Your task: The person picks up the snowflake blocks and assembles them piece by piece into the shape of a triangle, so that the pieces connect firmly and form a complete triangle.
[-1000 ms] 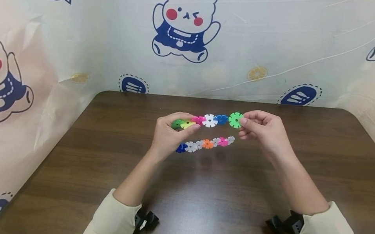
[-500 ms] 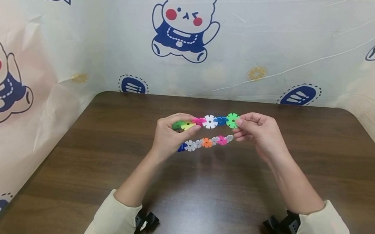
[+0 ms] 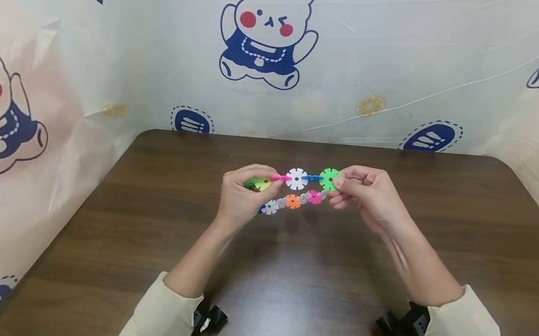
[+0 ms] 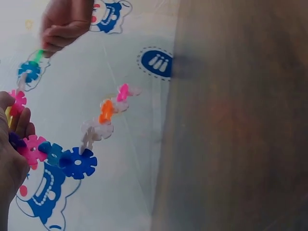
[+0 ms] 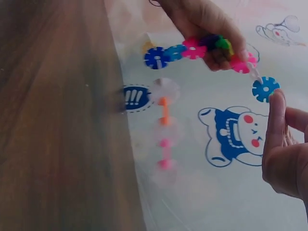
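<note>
A chain of interlocking plastic snowflake discs (image 3: 297, 179) in several colours is held up over the table, bent into a U. My left hand (image 3: 244, 196) grips it around the bend, hiding some discs. My right hand (image 3: 370, 195) pinches the green disc (image 3: 329, 179) at one end, which joins a blue disc (image 5: 265, 89). In the left wrist view the other arm of the U runs from a dark blue disc (image 4: 78, 162) past an orange disc (image 4: 106, 111) to a loose end near a pink disc (image 4: 123, 92). That end hangs free, close below my right fingers in the head view.
The brown wooden table (image 3: 282, 300) lies beneath both hands. Behind it and at its sides hangs a pale printed sheet (image 3: 345, 59) with cartoon bears. Black wrist cameras (image 3: 211, 318) sit at both sleeve cuffs.
My right hand has moved a little left and down with the green disc. The pink and blue discs of the upper stretch have turned edge-on. My left hand has barely moved.
</note>
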Motion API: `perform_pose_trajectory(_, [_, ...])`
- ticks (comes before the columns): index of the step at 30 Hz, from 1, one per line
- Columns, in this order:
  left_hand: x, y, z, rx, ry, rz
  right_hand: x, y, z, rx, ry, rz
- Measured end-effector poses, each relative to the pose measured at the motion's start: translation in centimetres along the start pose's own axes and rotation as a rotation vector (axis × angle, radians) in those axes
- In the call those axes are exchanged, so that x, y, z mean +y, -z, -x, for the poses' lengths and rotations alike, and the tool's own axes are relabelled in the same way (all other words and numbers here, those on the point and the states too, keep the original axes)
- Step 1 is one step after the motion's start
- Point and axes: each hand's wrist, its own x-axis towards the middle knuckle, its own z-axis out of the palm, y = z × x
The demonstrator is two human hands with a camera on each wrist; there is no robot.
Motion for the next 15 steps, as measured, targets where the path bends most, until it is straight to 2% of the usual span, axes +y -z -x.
perform_pose_trajectory(3, [-0.2, 0.0, 0.3, -0.008, -0.018, -0.006, -0.4, 0.0, 0.1, -0.027, 0.012, 0.005])
perform_pose_trajectory(7, [0.1, 0.1, 0.1, -0.005, -0.074, -0.002, -0.9, -0.2, 0.3, -0.013, 0.033, 0.095])
perform_pose_trajectory(9, [0.3, 0.1, -0.1, -0.017, -0.088, 0.005, -0.9, -0.1, 0.4, -0.009, 0.038, 0.092])
perform_pose_trajectory(15, [0.3, 0.3, -0.1, -0.034, -0.046, -0.01, -1.1, -0.3, 0.3, -0.032, 0.049, 0.043])
